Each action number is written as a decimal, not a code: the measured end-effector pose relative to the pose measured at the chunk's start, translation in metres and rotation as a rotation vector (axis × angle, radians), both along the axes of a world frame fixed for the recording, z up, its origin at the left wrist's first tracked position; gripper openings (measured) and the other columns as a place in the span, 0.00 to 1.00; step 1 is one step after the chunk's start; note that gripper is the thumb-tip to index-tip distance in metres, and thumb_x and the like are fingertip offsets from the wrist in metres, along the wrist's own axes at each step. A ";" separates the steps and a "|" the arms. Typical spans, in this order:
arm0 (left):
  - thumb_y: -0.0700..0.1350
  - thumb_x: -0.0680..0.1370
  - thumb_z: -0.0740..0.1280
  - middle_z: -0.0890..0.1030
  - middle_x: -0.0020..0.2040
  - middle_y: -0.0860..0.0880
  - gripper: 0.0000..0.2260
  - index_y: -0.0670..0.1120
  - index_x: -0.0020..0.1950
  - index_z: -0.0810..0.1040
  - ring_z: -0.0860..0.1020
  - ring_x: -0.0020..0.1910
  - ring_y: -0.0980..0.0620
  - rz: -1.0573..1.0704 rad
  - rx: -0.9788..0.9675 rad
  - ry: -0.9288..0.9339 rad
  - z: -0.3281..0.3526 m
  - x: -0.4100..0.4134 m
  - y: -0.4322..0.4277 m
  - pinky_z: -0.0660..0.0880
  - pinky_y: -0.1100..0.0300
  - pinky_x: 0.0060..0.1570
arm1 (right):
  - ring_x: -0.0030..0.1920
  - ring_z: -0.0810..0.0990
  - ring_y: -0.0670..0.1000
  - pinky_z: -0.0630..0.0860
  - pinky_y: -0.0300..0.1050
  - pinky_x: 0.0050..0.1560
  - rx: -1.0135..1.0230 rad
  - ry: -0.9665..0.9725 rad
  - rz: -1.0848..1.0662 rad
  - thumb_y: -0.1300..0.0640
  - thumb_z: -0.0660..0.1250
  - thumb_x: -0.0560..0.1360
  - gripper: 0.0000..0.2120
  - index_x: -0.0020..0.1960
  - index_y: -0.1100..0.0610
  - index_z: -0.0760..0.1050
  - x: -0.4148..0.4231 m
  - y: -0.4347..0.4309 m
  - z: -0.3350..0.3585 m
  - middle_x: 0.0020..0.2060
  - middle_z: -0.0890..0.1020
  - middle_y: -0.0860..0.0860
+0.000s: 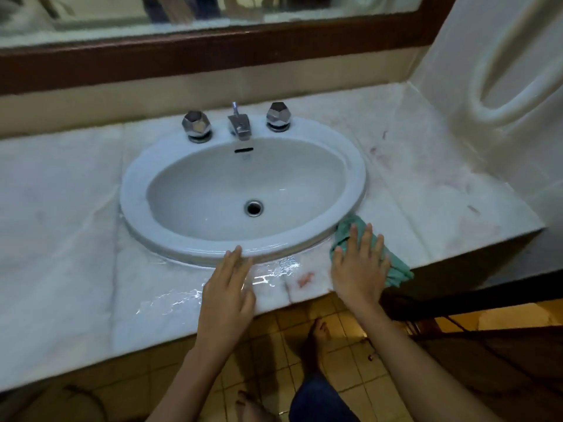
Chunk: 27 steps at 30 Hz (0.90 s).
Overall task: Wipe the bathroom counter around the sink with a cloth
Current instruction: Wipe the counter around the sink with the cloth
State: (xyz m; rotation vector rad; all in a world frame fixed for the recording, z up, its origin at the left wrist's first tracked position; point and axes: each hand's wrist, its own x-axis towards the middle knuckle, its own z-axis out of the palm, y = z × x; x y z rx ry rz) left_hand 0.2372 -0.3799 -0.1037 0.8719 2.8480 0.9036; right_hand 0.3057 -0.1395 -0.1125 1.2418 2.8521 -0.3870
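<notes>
R hand [359, 269] lies flat, fingers straight & spread, pressing the teal cloth [396, 271] onto the marble counter [61, 193] at the near-right of the sink [134, 190]. The cloth touches the sink rim & reaches the counter's near edge. L hand [227, 295] is flat too, holds nothing, fingertips at the sink's near rim. Water film [274, 269] lies btwn the hands, w/ a reddish smear [305, 279] beside it. Fainter red marks [457, 184] sit farther right. Far side: tap [239, 124] btwn left knob [196, 124] & right knob [277, 116]. Mirror [213, 10] above.
</notes>
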 end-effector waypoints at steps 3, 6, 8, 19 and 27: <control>0.48 0.74 0.58 0.70 0.73 0.46 0.21 0.46 0.63 0.78 0.69 0.68 0.46 0.188 0.086 -0.008 0.000 0.017 -0.045 0.67 0.52 0.62 | 0.77 0.42 0.60 0.43 0.61 0.75 -0.029 0.007 0.042 0.43 0.42 0.80 0.30 0.79 0.52 0.40 0.008 -0.069 0.001 0.78 0.42 0.55; 0.47 0.73 0.59 0.70 0.73 0.45 0.20 0.46 0.62 0.79 0.69 0.67 0.43 0.421 0.096 0.001 -0.004 0.023 -0.101 0.68 0.49 0.61 | 0.77 0.40 0.61 0.39 0.60 0.74 -0.029 -0.004 0.127 0.42 0.40 0.79 0.31 0.78 0.53 0.38 0.004 -0.126 0.001 0.77 0.40 0.56; 0.45 0.73 0.61 0.68 0.73 0.43 0.19 0.45 0.63 0.79 0.67 0.70 0.40 0.577 0.072 -0.005 -0.006 0.024 -0.133 0.67 0.40 0.63 | 0.77 0.40 0.61 0.37 0.59 0.73 -0.036 -0.029 0.192 0.42 0.40 0.78 0.32 0.78 0.54 0.38 -0.001 -0.155 0.000 0.77 0.40 0.57; 0.50 0.81 0.60 0.55 0.80 0.47 0.23 0.52 0.77 0.63 0.51 0.79 0.45 0.816 -0.147 -0.113 -0.023 0.029 -0.230 0.60 0.36 0.68 | 0.76 0.34 0.57 0.42 0.56 0.76 0.099 0.008 0.939 0.43 0.44 0.81 0.30 0.79 0.55 0.44 -0.072 -0.236 0.000 0.77 0.39 0.56; 0.46 0.70 0.75 0.64 0.76 0.44 0.31 0.49 0.72 0.72 0.63 0.74 0.40 0.756 -0.194 -0.133 -0.025 0.025 -0.238 0.73 0.37 0.53 | 0.78 0.42 0.54 0.50 0.53 0.76 0.045 0.013 0.978 0.44 0.45 0.80 0.30 0.78 0.55 0.45 -0.069 -0.255 -0.003 0.78 0.45 0.52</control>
